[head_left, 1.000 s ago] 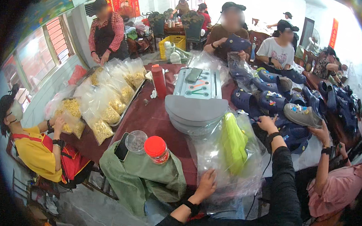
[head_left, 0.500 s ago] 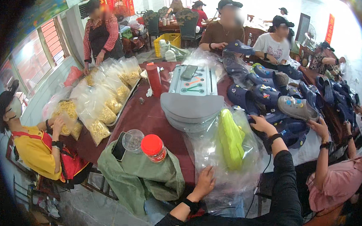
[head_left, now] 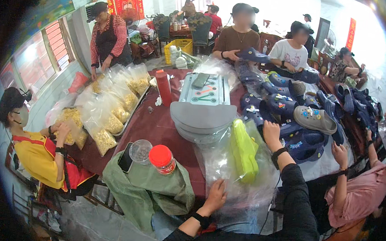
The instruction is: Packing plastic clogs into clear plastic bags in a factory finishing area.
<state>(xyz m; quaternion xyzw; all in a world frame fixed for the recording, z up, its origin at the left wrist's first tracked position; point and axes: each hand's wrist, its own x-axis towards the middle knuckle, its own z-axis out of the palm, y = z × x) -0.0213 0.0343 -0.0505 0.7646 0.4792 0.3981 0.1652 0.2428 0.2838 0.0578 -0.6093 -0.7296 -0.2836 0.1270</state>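
Note:
A lime-green clog [head_left: 245,154] lies in or under a clear plastic bag [head_left: 241,196] on the table in front of me; the film blurs which. At the near left edge of the bag, my left hand [head_left: 216,196] has its fingers curled against the film. My right hand [head_left: 271,133] is closed beyond the right side of the bag, beside the heap of navy clogs [head_left: 297,142]. Whatever its fingers hold, if anything, is hidden. A grey clog with charms [head_left: 315,119] tops the near side of that heap.
A grey and white machine [head_left: 204,108] stands behind the bag. To the left are a red-lidded jar [head_left: 162,159], a clear round tub [head_left: 141,151], a phone [head_left: 125,158] and a green cloth [head_left: 153,186]. Bags of yellow pieces [head_left: 113,122] sit farther left. Co-workers surround the table.
My right hand has drawn back from the clogs and curled its fingers. The lime-green clog shifted slightly. A person at right let go of the grey clog, which now rests on the heap.

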